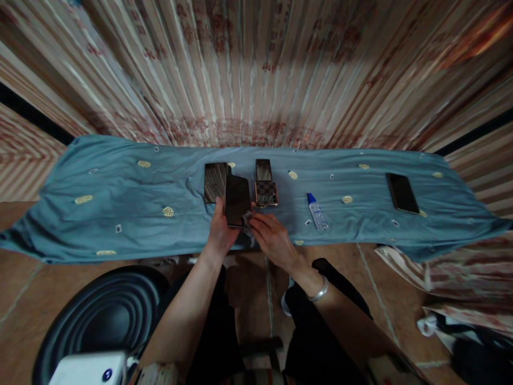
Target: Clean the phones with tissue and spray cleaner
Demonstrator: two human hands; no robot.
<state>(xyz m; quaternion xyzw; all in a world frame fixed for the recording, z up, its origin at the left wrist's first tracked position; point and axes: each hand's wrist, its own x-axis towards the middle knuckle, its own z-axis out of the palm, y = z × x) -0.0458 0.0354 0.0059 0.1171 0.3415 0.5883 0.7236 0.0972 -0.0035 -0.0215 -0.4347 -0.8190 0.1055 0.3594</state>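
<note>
My left hand [222, 231] grips a dark smartphone [237, 199] by its lower left side, screen towards me. In my right hand [273, 236] is a small pale cloth [247, 222], pinched against the phone's lower right corner. Just behind the held phone lies another dark phone [214, 183] with a shiny face, partly hidden by it. To the right of the held phone sits a flip phone [266, 193], unfolded, with a glossy upper half and a checkered lower half.
A spray bottle [318, 213] with a blue cap lies on the blue cloth-covered table [188, 230]. Farther right rests a black phone [402, 192]. Pleated curtains [248, 80] hang behind the table. A round black stool [106, 315] and a white box [90, 369] are at lower left.
</note>
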